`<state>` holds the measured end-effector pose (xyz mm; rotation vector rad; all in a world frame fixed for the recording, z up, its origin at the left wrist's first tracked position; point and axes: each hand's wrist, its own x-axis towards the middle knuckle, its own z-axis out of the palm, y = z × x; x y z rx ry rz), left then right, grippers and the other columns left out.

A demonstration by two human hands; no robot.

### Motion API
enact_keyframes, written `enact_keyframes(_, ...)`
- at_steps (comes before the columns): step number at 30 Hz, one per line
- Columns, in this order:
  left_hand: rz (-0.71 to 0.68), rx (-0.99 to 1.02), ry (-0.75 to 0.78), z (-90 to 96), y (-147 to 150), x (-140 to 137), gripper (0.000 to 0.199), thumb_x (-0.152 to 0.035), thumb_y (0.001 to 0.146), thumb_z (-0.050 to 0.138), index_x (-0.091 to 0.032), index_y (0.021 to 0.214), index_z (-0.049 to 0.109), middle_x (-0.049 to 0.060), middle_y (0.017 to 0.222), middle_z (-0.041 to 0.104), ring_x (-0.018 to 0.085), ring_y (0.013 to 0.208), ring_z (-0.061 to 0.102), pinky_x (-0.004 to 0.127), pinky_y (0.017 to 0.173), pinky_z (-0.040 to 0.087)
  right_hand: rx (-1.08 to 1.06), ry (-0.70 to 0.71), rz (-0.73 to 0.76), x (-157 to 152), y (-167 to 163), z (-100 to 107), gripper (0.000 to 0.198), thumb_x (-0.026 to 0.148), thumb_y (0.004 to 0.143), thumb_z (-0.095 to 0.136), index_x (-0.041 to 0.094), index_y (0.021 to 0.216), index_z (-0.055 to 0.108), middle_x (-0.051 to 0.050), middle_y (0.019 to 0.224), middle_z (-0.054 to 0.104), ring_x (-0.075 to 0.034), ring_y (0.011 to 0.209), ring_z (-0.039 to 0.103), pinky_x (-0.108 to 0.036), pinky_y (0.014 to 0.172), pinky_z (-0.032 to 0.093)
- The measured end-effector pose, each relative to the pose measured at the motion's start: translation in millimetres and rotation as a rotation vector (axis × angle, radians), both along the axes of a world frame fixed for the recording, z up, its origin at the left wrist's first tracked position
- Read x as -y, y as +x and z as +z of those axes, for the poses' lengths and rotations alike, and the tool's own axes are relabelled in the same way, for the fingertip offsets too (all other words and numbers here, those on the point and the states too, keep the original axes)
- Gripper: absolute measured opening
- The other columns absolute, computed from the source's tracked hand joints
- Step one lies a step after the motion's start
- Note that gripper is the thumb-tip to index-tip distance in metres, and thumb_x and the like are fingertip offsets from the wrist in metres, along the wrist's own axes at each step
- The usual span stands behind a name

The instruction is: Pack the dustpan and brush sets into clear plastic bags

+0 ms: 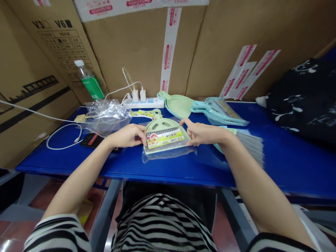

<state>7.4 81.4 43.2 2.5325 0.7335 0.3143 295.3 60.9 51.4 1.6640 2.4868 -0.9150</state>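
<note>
In front of me on the blue table lies a pale green dustpan (171, 123) with a grey-bristled brush (157, 133) in it. A yellow and white label card (166, 139) lies across the bristles. A clear plastic bag (170, 155) surrounds the set, its loose edge spreading toward me. At the left side, my left hand (128, 135) is closed with fingertips pinching the bag's edge. My right hand (199, 132) grips the right side between thumb and curled fingers, the index finger bent along the dustpan's rim.
Behind are a green dustpan (180, 105), bagged blue dustpan sets (217, 111) and a power strip (154, 103) with chargers. Grey bristles (250, 143) show beside my right forearm. Crumpled plastic (110, 115), a phone (91, 140), a cable and a bottle (90, 82) are left; a black bag (304, 101) is right.
</note>
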Motion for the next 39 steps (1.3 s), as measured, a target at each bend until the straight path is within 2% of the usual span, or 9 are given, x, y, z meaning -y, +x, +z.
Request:
enact_keyframes(4,0.103,-0.03,0.145,-4.2,-1.7,-4.2,0.028,-0.008,0.077,0.049,-0.021,0.073,0.074,0.001,0.081,0.062,0.013,0.074,0.06,0.025,0.072,0.046,0.072,-0.057,0.0,5.8,-7.0,3.7,0.044,0.013,0.073,0.069,0.024,0.107,0.044,0.012,0.049,0.053,-0.019,0.052,0.063,-0.027,0.055,0.042)
enact_keyframes(7,0.095,-0.057,0.191,-4.1,2.8,-0.8,0.032,-0.007,0.08,0.044,-0.021,0.08,0.073,0.003,0.087,0.064,0.016,0.084,0.059,0.029,0.081,0.046,0.151,0.042,0.056,6.4,-8.7,4.5,0.032,0.017,0.07,0.072,0.026,0.085,0.045,0.009,0.052,0.055,-0.019,0.059,0.064,-0.027,0.058,0.04)
enact_keyframes(10,0.024,-0.071,0.2,-4.5,9.7,4.8,0.023,-0.021,0.09,0.048,-0.021,0.095,0.071,0.005,0.091,0.065,0.02,0.092,0.057,0.032,0.088,0.045,0.211,0.142,0.097,6.6,-8.8,5.4,0.032,0.022,0.068,0.074,0.026,0.073,0.043,0.006,0.057,0.057,-0.02,0.066,0.063,-0.027,0.061,0.037)
enact_keyframes(14,-0.066,-0.084,0.24,-10.9,15.2,8.3,0.029,-0.04,0.085,0.064,-0.018,0.104,0.066,0.007,0.095,0.062,0.021,0.091,0.057,0.033,0.086,0.046,0.208,0.115,0.102,8.6,-10.0,7.9,0.03,0.026,0.071,0.072,0.025,0.072,0.042,0.005,0.058,0.057,-0.02,0.066,0.062,-0.027,0.062,0.036)
enact_keyframes(21,-0.097,-0.03,0.319,-16.7,14.6,9.0,0.017,-0.024,0.089,0.053,-0.017,0.1,0.063,0.005,0.092,0.061,0.017,0.083,0.059,0.027,0.076,0.047,0.231,0.111,0.105,10.8,-15.2,13.3,0.022,0.032,0.085,0.056,0.024,0.069,0.042,0.002,0.061,0.055,-0.019,0.065,0.057,-0.028,0.062,0.034)
enact_keyframes(25,-0.113,0.006,0.335,-15.2,14.5,10.3,0.016,-0.023,0.09,0.05,-0.018,0.096,0.064,0.004,0.09,0.062,0.016,0.081,0.06,0.026,0.075,0.048,0.253,0.172,0.084,11.1,-17.5,13.3,0.025,0.031,0.08,0.064,0.024,0.07,0.043,0.001,0.068,0.057,-0.02,0.07,0.056,-0.027,0.062,0.032)
enact_keyframes(30,-0.111,0.017,0.393,-16.0,15.0,9.8,0.019,-0.028,0.087,0.055,-0.017,0.101,0.062,0.005,0.092,0.062,0.017,0.084,0.06,0.027,0.075,0.049,0.124,0.234,0.156,13.3,-20.1,9.3,0.036,0.034,0.071,0.076,0.023,0.074,0.042,-0.003,0.081,0.059,-0.02,0.076,0.055,-0.026,0.064,0.035)
enact_keyframes(36,-0.097,0.057,0.397,-16.6,16.4,9.9,0.022,-0.013,0.085,0.044,-0.017,0.099,0.06,0.003,0.086,0.06,0.012,0.073,0.058,0.023,0.068,0.049,0.061,0.27,0.268,14.2,-23.9,5.8,0.023,0.019,0.078,0.063,0.022,0.07,0.042,0.0,0.069,0.054,-0.015,0.062,0.047,-0.025,0.06,0.032)
enact_keyframes(39,-0.08,-0.011,0.474,-15.8,17.5,11.9,0.025,-0.008,0.084,0.042,-0.018,0.091,0.063,0.004,0.091,0.061,0.012,0.075,0.058,0.023,0.067,0.049,0.027,0.29,0.312,15.2,-25.9,5.6,0.021,0.008,0.077,0.052,0.022,0.067,0.041,0.003,0.062,0.048,-0.013,0.056,0.042,-0.025,0.057,0.03)
